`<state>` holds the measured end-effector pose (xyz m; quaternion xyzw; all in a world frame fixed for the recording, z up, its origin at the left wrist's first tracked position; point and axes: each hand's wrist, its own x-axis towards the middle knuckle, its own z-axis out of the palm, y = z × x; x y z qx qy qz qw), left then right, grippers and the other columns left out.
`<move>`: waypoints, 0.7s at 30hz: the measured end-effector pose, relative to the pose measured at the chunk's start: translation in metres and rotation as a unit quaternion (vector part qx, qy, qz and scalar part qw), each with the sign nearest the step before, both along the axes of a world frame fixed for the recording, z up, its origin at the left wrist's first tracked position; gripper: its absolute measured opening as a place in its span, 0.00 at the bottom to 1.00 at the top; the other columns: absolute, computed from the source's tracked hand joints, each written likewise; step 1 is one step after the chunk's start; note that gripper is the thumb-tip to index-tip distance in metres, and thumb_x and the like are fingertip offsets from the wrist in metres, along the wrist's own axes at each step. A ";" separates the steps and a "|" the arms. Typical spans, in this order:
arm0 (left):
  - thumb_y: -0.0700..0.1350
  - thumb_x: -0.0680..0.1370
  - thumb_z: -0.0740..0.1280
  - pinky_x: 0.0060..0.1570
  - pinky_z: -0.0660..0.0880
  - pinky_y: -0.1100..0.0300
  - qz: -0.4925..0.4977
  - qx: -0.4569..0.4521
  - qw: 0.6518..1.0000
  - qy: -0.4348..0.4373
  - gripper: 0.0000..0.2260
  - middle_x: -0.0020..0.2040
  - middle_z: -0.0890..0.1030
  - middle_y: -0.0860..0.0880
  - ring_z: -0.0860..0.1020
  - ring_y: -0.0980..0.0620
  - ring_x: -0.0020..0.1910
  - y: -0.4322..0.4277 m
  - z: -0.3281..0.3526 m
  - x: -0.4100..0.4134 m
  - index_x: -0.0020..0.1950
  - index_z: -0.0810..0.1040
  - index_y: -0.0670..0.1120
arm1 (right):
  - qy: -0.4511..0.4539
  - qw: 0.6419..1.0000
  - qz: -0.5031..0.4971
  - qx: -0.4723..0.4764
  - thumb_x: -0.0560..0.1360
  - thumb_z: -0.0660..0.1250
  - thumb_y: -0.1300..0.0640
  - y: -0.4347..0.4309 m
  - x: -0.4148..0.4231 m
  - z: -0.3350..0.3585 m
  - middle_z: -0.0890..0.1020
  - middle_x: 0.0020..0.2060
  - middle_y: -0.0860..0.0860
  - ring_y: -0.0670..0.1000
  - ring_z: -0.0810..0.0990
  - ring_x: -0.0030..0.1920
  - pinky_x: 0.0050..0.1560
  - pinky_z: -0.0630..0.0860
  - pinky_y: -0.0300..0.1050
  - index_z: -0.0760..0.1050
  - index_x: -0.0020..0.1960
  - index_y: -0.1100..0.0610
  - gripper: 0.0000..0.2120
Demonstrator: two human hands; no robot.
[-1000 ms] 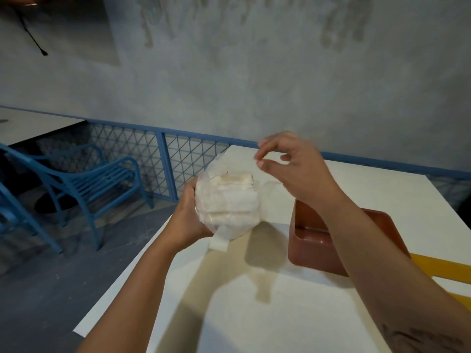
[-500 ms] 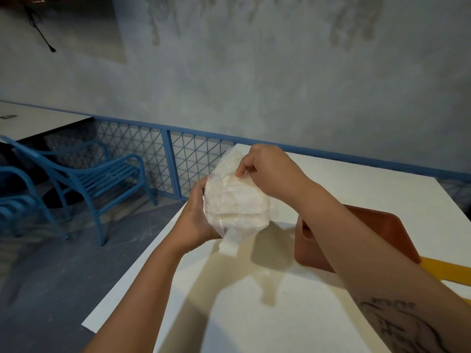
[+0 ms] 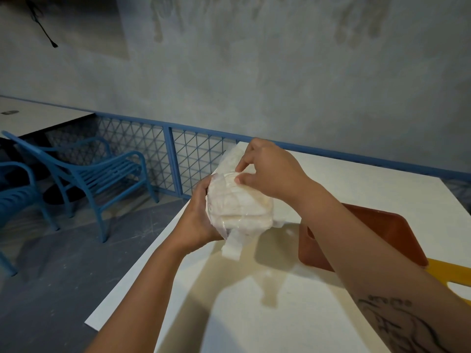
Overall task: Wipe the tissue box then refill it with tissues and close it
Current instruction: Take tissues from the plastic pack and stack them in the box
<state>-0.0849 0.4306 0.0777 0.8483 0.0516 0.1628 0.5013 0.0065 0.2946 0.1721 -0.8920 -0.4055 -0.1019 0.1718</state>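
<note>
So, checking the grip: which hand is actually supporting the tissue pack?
The left hand, wrapped round the lower side of the tissue pack and holding it above the table. The right hand only pinches it at the top.

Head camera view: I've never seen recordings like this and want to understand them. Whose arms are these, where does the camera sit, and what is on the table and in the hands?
No machine here: a person wears a camera on the head, looking forward and down, so the two arms reaching in from below are their own. The left hand grips a pack of tissues in clear plastic wrap, held above the white table. The right hand pinches the wrap at the top with its fingers. On the table, partly behind the right forearm, lies the open reddish-brown tissue box, with something yellow beside it. A blue chair stands on the floor to the left.
</note>
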 end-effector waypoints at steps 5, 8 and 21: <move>0.42 0.60 0.81 0.44 0.69 0.80 -0.008 0.007 1.000 0.003 0.49 0.61 0.64 0.62 0.69 0.62 0.59 0.000 0.001 0.000 0.70 0.53 0.56 | 0.005 1.000 0.003 -0.024 0.72 0.71 0.49 0.000 0.001 0.001 0.74 0.60 0.47 0.49 0.71 0.60 0.56 0.68 0.43 0.82 0.53 0.51 0.11; 0.40 0.60 0.81 0.44 0.68 0.83 -0.013 0.005 1.000 -0.001 0.48 0.60 0.64 0.62 0.68 0.67 0.56 -0.001 0.000 0.001 0.70 0.54 0.55 | 0.000 1.000 0.005 -0.013 0.73 0.70 0.51 0.001 0.001 0.000 0.74 0.59 0.48 0.49 0.70 0.61 0.60 0.66 0.48 0.82 0.51 0.52 0.09; 0.42 0.62 0.80 0.50 0.70 0.72 0.015 -0.015 1.000 0.000 0.44 0.64 0.64 0.59 0.69 0.64 0.58 0.001 -0.005 0.003 0.64 0.53 0.62 | -0.039 0.998 0.029 0.039 0.75 0.68 0.54 0.001 -0.005 -0.008 0.71 0.57 0.49 0.48 0.69 0.59 0.60 0.61 0.44 0.81 0.49 0.54 0.06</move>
